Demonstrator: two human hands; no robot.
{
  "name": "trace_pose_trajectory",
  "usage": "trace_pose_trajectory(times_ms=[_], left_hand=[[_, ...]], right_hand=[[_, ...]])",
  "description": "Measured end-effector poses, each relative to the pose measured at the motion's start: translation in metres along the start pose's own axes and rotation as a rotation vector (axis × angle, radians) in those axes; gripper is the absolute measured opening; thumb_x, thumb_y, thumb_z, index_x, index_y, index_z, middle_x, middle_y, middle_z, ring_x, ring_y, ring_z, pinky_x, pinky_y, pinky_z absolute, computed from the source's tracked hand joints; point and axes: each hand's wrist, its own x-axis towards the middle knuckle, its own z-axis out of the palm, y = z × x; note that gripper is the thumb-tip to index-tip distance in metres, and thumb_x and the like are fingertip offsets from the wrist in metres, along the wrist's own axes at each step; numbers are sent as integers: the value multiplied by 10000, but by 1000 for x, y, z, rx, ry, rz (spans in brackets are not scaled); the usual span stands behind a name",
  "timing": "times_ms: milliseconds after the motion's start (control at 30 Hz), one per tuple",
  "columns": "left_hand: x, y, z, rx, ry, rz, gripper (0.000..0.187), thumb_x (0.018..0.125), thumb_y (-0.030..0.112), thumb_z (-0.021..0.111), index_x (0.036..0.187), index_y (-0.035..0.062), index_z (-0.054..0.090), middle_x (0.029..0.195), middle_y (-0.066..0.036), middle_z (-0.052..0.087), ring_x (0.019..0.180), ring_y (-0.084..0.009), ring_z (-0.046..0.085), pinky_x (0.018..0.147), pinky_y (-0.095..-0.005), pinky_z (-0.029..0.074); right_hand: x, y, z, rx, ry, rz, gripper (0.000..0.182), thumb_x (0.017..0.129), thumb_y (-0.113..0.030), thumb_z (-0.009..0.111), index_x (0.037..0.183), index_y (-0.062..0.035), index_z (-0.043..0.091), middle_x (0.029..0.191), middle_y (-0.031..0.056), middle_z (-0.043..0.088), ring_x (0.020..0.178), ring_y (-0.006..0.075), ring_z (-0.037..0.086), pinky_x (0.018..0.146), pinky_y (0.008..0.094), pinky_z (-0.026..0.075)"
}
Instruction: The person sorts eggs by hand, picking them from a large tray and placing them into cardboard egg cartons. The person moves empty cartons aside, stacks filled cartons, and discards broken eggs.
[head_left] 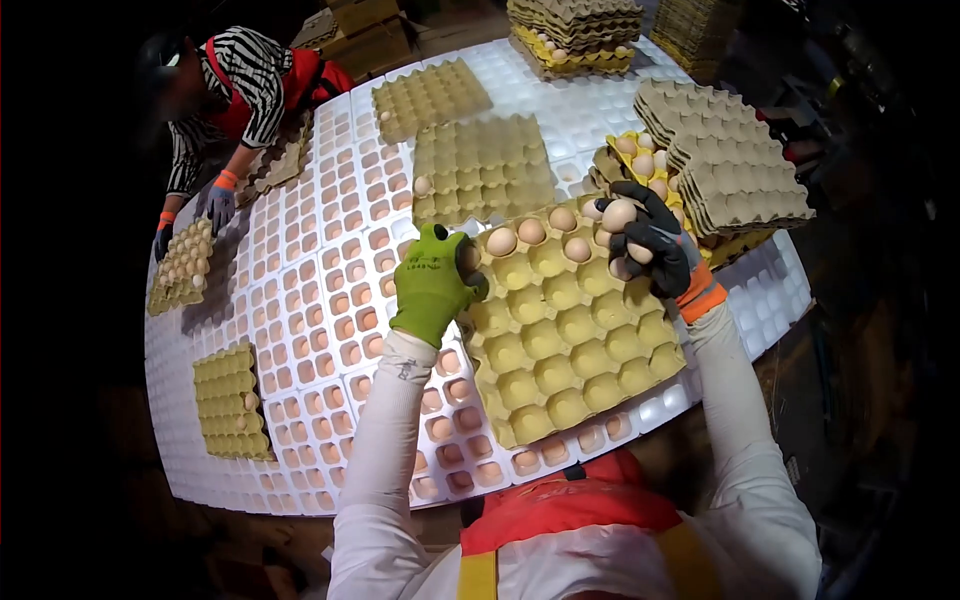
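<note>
A yellowish pulp egg tray (pixel 570 325) lies in front of me, most of its cups bare. Along its far edge sit several eggs, including a brown egg (pixel 501 241). My left hand (pixel 436 283), in a green glove with dark fingertips, is closed on the tray's far left corner; an egg (pixel 467 257) shows partly beside its fingers. Over the far right corner, my right hand (pixel 655 240), in a dark glove with an orange cuff, has its fingers curled around eggs. One pale egg (pixel 618 215) shows clearly between them, and another sits below it.
White foam trays with square cups (pixel 350 300) cover the table, many holding eggs. Pulp trays (pixel 480 165) lie farther back. Stacked trays (pixel 725 160) stand at right, more at the back (pixel 575 40). At left, a co-worker's gloved hands (pixel 220 200) hold a tray of eggs (pixel 183 265).
</note>
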Motion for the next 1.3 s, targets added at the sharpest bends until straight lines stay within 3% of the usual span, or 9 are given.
trace_pose_trajectory(times_ms=[67,133,300,500,600,867,1033,1267,1300], left_hand=[[11,0,8,66,-98,-44,319,724,209,771,997,125,630,1053,-104,591,952,-302,620,758,-444,524],[6,-3,18,42,-3,-17,305,720,225,779,977,133,644,1006,-80,624,917,-301,637,741,-434,520],[-5,-3,12,-176,79,-60,330,711,194,824,1017,138,714,890,-37,669,766,-211,656,680,-343,516],[-2,-41,29,-932,38,-229,155,902,22,692,1041,-45,674,928,-42,702,774,-111,655,713,-251,528],[-4,-22,14,-484,83,-107,286,861,86,749,1139,50,696,1066,-27,656,802,-129,641,717,-263,521],[-18,10,19,78,232,-15,399,728,189,802,1114,166,704,1208,-68,612,1012,-292,639,803,-383,536],[-13,-3,15,-228,209,-19,404,701,159,828,1083,125,699,986,-51,669,818,-237,629,757,-333,525],[-4,-19,27,-738,398,19,473,797,58,778,1256,94,669,949,-29,661,771,-125,620,646,-250,483],[-8,-27,24,-947,301,-178,465,850,117,734,1302,84,635,1070,-31,631,860,-117,609,676,-257,498]], right_hand=[[7,-14,-3,-119,1,218,427,890,-139,656,1305,-92,570,1161,56,659,882,165,627,760,294,543],[30,10,-19,-936,-206,-342,390,843,-233,724,1210,-129,647,1101,53,635,930,185,631,800,322,526],[33,18,31,-1938,-241,-224,310,736,-343,806,1020,-245,728,1132,112,604,946,290,660,750,394,529],[32,21,-31,-631,-296,-108,488,763,-161,824,1229,-134,685,990,5,607,819,143,618,712,289,524],[7,1,-22,-180,-205,155,545,809,-71,775,1332,-82,622,1006,-19,634,781,52,584,669,218,498],[-30,-7,-3,20,-140,245,487,884,-160,706,1344,-76,569,777,-50,556,579,30,411,526,199,342],[-52,-3,3,97,-73,191,529,875,-219,729,1346,-60,550,828,-10,598,607,50,468,530,215,373],[-77,8,8,220,72,114,553,876,-231,720,1359,-56,516,960,37,632,655,88,519,528,234,398],[-81,7,8,237,56,118,552,886,-235,698,1366,-47,503,956,51,629,635,100,510,527,246,400]])
